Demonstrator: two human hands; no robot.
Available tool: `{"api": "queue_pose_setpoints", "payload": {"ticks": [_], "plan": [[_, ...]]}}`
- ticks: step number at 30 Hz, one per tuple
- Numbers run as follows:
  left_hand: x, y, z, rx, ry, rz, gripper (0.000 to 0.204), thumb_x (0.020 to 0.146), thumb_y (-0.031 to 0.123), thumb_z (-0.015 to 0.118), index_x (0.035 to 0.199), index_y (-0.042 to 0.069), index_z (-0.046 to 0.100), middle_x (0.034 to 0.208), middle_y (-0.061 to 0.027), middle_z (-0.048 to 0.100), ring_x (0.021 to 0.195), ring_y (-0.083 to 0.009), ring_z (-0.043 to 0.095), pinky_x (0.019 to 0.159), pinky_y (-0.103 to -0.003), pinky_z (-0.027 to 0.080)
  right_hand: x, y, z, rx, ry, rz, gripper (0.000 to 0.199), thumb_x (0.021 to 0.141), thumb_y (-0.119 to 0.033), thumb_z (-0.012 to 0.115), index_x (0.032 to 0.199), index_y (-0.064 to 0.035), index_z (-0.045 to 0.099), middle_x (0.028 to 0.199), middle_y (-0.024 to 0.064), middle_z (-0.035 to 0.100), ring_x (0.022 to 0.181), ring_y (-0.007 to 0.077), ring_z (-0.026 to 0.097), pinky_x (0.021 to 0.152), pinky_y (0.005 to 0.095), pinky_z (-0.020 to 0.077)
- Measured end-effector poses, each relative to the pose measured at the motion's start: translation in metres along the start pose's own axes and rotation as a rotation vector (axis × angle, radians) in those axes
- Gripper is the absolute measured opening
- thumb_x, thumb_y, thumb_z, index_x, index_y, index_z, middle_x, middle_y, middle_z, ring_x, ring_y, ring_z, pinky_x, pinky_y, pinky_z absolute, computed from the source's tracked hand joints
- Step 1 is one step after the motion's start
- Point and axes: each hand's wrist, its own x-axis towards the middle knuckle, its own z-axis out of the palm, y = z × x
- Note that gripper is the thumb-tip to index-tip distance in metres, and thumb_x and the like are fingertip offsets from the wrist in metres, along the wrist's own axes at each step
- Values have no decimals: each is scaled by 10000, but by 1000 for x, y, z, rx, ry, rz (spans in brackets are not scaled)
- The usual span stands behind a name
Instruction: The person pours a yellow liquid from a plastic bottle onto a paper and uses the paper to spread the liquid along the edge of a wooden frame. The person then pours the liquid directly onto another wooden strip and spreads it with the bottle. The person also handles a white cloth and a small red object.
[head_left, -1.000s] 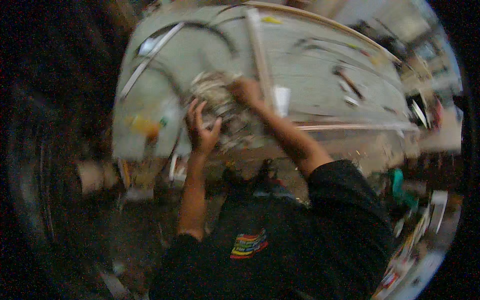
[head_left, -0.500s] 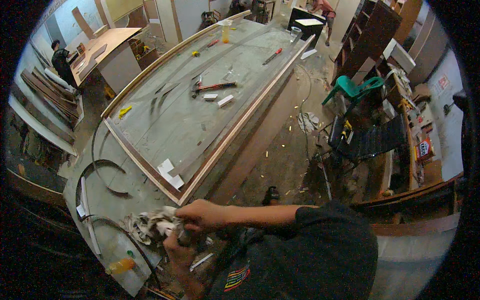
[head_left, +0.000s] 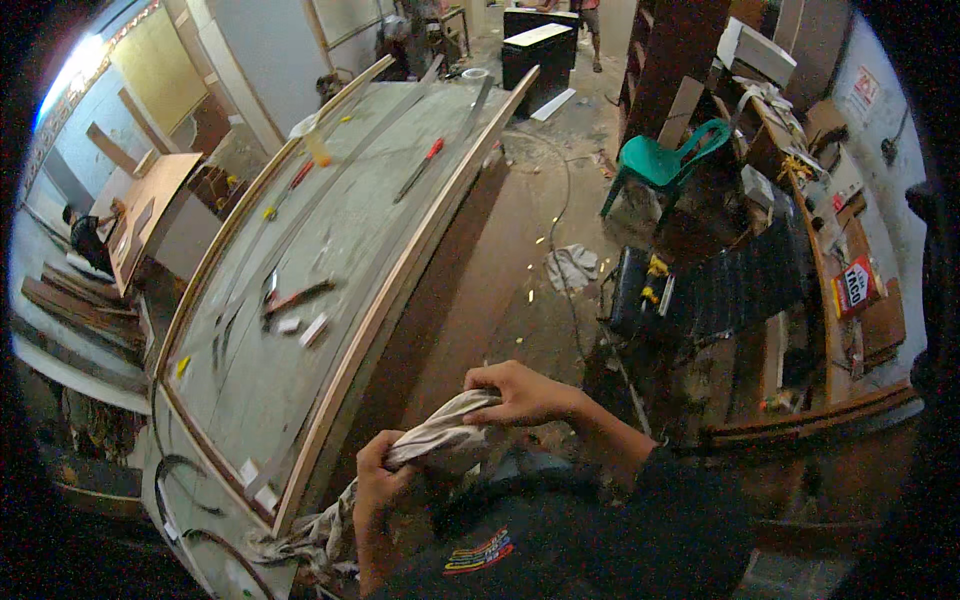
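Observation:
A crumpled whitish cloth is stretched between my two hands in front of my body. My left hand grips it on the left side, and more of the rag hangs down toward the near corner of the bench. Higher and to the right, my right hand pinches its upper end. To the left lies a large grey-topped panel bordered by wooden strips. On that panel rest a hammer with a red-and-black handle and small white blocks.
A green plastic chair and a black chair stand at the right, before a cluttered shelf. A cable and a pale cloth lie on the floor. Another person is at a table far left.
My hands have moved right and come apart, pulling the bunched cloth out between them. The view has turned to the right, so the panel sits further left.

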Motion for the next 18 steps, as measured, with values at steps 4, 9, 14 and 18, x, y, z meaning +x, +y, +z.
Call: {"api": "queue_pose_setpoints", "payload": {"ticks": [4,9,14,18], "plan": [[94,5,56,-76,-119,-37,278,763,-16,750,1025,10,662,907,-16,689,853,-76,609,776,-243,491,1,51,-107,61,58,70,287,875,-244,783,1014,-20,670,850,56,669,790,116,578,713,319,485],[243,-15,108,-62,-341,-49,349,762,37,792,1078,4,649,1044,-58,713,968,-100,623,857,-271,495,33,124,-239,-23,163,39,218,828,-68,674,1041,-23,687,871,53,684,849,121,620,765,302,500],[441,-16,198,-556,-581,58,310,812,171,830,948,68,572,1252,-125,658,1171,-177,581,1005,-330,456,83,196,-352,-132,436,100,176,770,5,566,927,-24,640,829,92,671,792,160,641,717,323,505],[588,25,304,-972,-625,-82,325,876,129,760,1023,105,472,1222,-112,628,1106,-197,593,950,-361,492,123,230,-413,-190,765,134,122,745,34,505,791,-30,599,700,70,583,652,133,540,606,293,436]]}}
